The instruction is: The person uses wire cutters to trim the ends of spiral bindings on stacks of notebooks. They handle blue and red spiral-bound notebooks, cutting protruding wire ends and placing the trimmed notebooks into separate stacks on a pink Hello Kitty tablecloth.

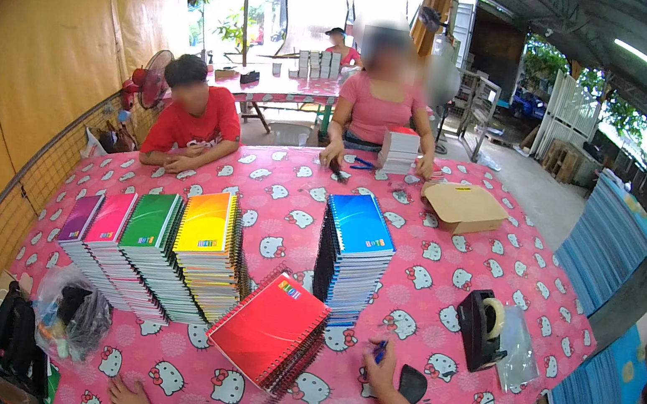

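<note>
My left hand [131, 402] lies on the pink tablecloth at the near edge, fingers spread, holding nothing. My right hand [378, 373] is closed around a small dark-blue item [380, 350], mostly hidden by the fingers. Beside that hand is a flat black rounded object [412, 384]. Between my hands, farther in, stands a tilted stack of red spiral notebooks [270, 327]. Behind it rises a tall stack of blue spiral notebooks [360, 226]. Leftward stand stacks of yellow notebooks [205, 221], green notebooks [151, 220], pink notebooks [112, 217] and purple notebooks [81, 218].
On the right are a black tape dispenser [480, 333], clear plastic sleeves [517, 355] and a brown cardboard box [466, 209]. A clear plastic bag [76, 313] lies at left. Across the table, a person in pink stands by a book stack [398, 152]; another in red leans on it.
</note>
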`<control>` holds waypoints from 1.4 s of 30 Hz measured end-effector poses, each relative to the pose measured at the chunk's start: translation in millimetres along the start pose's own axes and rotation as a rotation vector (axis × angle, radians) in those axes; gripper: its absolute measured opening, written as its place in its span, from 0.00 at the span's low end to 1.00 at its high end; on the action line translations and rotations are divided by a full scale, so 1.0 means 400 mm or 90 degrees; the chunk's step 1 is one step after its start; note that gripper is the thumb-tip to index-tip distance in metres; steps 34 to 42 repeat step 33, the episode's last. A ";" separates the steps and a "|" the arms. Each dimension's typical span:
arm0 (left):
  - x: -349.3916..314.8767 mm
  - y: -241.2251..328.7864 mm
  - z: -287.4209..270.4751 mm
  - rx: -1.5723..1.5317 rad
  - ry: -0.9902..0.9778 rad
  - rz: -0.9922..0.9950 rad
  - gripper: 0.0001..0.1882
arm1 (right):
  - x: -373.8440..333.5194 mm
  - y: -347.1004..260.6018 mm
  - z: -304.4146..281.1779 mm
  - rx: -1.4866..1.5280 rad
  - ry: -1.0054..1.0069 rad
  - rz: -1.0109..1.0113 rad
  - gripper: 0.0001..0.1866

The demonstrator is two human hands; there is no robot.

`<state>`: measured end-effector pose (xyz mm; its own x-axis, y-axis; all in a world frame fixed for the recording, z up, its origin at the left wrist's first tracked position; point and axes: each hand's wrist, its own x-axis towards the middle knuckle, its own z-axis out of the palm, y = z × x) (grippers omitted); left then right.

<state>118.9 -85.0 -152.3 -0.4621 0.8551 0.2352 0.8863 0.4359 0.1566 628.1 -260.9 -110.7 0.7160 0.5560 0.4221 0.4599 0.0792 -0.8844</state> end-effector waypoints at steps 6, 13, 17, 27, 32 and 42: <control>0.004 -0.013 0.004 -0.021 -0.001 0.012 0.31 | 0.389 -0.405 -0.072 0.306 0.188 -0.143 0.05; -0.001 -0.002 -0.017 -0.009 -0.003 0.024 0.31 | 0.483 -0.648 -0.139 0.211 0.015 -0.264 0.24; 0.002 -0.023 0.001 -0.013 0.028 0.052 0.30 | 0.451 -0.788 -0.195 0.098 -0.030 -0.363 0.28; 0.001 0.011 -0.026 -0.053 -0.021 -0.002 0.31 | 0.342 -0.803 -0.455 0.339 0.371 -0.950 0.22; 0.009 -0.041 0.005 0.004 0.016 -0.018 0.32 | 0.338 -0.604 -0.075 -0.272 -0.699 -0.313 0.22; 0.022 -0.036 -0.001 -0.006 -0.007 -0.022 0.32 | 0.337 -0.614 -0.069 -0.275 -0.695 -0.311 0.22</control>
